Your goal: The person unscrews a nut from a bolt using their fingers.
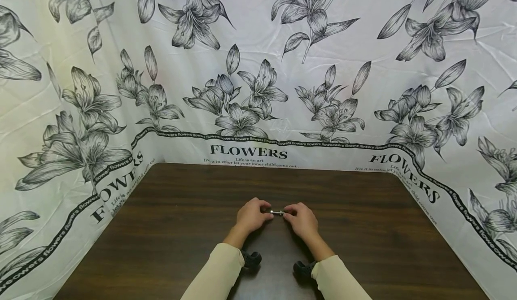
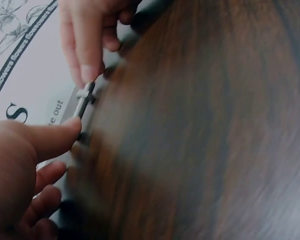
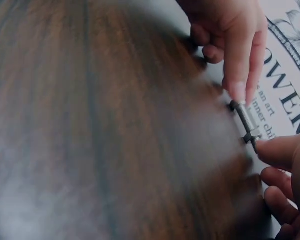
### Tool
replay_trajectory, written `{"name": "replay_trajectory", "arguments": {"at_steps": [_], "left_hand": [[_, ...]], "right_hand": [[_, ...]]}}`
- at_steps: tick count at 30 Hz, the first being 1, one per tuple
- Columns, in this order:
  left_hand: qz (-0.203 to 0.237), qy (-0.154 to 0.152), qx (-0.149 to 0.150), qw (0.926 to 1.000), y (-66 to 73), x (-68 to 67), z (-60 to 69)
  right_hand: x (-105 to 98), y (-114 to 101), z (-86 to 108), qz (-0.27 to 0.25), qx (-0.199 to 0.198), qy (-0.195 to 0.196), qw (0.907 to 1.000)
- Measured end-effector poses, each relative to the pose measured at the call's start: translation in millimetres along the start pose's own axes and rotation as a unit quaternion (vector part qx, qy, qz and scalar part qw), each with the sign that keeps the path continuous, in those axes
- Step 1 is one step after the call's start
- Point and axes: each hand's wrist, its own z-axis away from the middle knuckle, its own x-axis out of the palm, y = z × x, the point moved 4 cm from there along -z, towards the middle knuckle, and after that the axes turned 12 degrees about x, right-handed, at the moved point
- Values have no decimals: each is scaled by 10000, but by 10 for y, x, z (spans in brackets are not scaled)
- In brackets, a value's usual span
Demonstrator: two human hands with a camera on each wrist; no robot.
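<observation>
A small silver bolt (image 1: pixel 276 212) with a wider collar or nut near its right end lies level between the two hands, just above or on the dark table. The left hand (image 1: pixel 251 215) pinches its left end between thumb and finger; the right hand (image 1: pixel 302 220) pinches the other end, beside the collar. In the left wrist view the bolt (image 2: pixel 84 102) runs between the left thumb and the right fingertips. The right wrist view shows the bolt (image 3: pixel 247 120) with the collar close to the right thumb. The fingertips hide both ends.
The brown wooden table (image 1: pixel 181 197) stretches around the hands. A white curtain (image 1: pixel 282 111) with black flower prints and lettering hangs along the back and both sides. Dark bands with rounded devices (image 1: pixel 252 259) sit on both wrists, at the cream sleeves (image 1: pixel 220 271).
</observation>
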Motion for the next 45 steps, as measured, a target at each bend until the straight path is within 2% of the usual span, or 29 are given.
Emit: {"name": "replay_trajectory", "arguments": {"at_steps": [4,8,14,17,20,24,27,29,33,40,45], "left_hand": [[-302,209,-164,9992,30,19,4],[-421,365,-167,9983,68,7,16],[-423,434,-196,9980,91,-57,51],[-55,517,-148,9985,93,-79,62],[618,639,69,9960,113,-82,70],[1521,804,332,9845,152,-98,99],[1890,990,475,9758,191,-148,122],[2042,1077,506,9717,227,-194,132],[2171,1142,499,9682,314,-281,143],[2426,1330,472,9598,421,-386,172],[2604,1433,462,9537,447,-435,192]], "right_hand": [[22,-34,-16,129,41,-22,9999],[28,-60,-16,191,32,-24,9998],[23,-124,14,-91,-417,-233,9988],[-6,-128,30,-506,-619,-281,9964],[-69,-119,65,-1141,-696,-304,9906],[-147,-120,134,-1838,-697,-337,9799],[-194,-145,174,-2228,-658,-314,9721],[-234,-178,196,-2527,-576,-304,9653],[-324,-241,227,-2979,-347,-237,9537],[-414,-308,257,-3223,56,-319,9461],[-567,-496,386,-3374,-47,-373,9406]]}}
